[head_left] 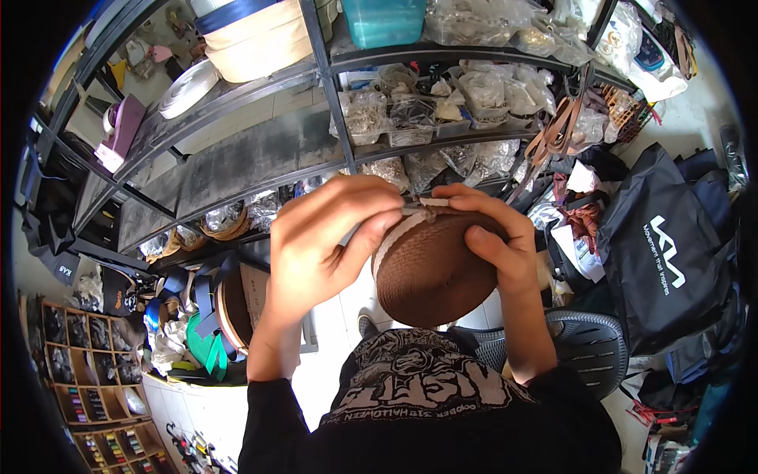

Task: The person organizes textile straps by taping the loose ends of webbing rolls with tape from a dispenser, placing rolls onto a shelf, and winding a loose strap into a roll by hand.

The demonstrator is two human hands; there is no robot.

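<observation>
A large round roll of brown webbing (438, 272) with a pale edge is held up in front of my chest. My right hand (497, 237) grips its upper right side, thumb on the flat brown face and fingers along the top rim. At the upper left rim, my left hand (335, 237) pinches the pale strip at the roll's edge between thumb and fingers. The finger pads of my left hand are partly hidden.
Dark metal shelves (245, 146) stand ahead with bagged parts, a teal bin (383, 22) and a white roll (188, 88). A black chair (584, 347) and a black bag (655, 253) are at the right. Wooden cubbies (95, 355) stand at the lower left.
</observation>
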